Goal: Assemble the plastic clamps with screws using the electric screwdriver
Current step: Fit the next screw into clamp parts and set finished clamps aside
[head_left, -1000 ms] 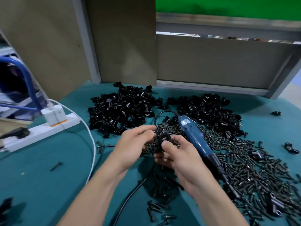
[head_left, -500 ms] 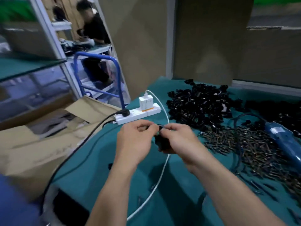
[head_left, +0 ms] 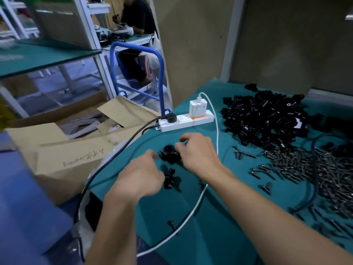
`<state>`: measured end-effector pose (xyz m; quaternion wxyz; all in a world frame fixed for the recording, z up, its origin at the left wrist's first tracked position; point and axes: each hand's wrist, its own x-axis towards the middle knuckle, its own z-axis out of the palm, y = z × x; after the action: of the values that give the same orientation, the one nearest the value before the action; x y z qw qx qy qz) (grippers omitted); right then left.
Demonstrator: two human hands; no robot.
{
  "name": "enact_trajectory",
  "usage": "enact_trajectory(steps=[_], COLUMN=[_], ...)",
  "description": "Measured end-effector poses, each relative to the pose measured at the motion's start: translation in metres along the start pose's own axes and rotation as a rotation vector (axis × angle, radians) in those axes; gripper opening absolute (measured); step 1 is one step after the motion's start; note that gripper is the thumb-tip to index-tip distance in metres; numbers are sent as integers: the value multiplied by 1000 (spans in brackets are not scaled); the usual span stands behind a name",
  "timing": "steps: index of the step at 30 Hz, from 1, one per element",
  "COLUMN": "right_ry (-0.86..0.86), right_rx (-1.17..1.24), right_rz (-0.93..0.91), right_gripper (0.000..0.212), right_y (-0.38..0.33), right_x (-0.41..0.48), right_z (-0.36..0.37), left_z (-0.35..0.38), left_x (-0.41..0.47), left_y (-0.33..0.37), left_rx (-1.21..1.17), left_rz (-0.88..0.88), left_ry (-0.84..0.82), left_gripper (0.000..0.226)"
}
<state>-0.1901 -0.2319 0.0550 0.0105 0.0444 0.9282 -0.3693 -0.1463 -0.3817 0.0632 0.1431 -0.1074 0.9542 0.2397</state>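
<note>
While both bare hands hover low over the teal cloth-covered table (head_left: 219, 232), a round black plastic clamp (head_left: 169, 153) sits between them near the table's left edge. The right hand (head_left: 198, 155) has its fingers curled, with thumb and forefinger at the clamp's right side; whether they pinch it or only touch it cannot be told. The left hand (head_left: 141, 176) is blurred, its fingers loosely curled, their tips just beside the clamp's left edge, with nothing seen in them. A second black clamp piece (head_left: 170, 178) lies on the cloth just beside the left hand's knuckles. Behind the hands lies a white power strip (head_left: 187, 121) with a white charger block (head_left: 196, 109) plugged in upright, and a thin white cable (head_left: 216, 131) curves from it down past the right wrist. To the right lie a big heap of loose black plastic clamps (head_left: 267, 119) and, nearer, a spread of dark metal screws (head_left: 305, 169). An open brown cardboard box (head_left: 76, 150) stands off the table's left edge.
</note>
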Motion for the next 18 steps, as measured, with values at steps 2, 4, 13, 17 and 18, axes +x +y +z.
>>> enact_trajectory(steps=[2,4,13,17,18], right_ry=[37,-62,-72,10,49], right_rx=[-81,-192,21,602,622], right_rz=[-42,-106,-132,-90,-105], right_gripper=[16,18,35,41,41], right_y=[13,27,62,85,94], right_x=[-19,-42,-73,-78,-81], right_z=[-12,-17,-35,-69,-76], left_z=[2,11,29,59,67], left_x=[-4,-2,-4,-17,-19], left_y=[-3,-1,32,87,101], left_rx=[73,114,-581,-1147,-1208], left_rz=[43,53,368,448,448], left_ry=[-113,-83,-58,-306,-352], left_gripper=[61,52,29,21,19])
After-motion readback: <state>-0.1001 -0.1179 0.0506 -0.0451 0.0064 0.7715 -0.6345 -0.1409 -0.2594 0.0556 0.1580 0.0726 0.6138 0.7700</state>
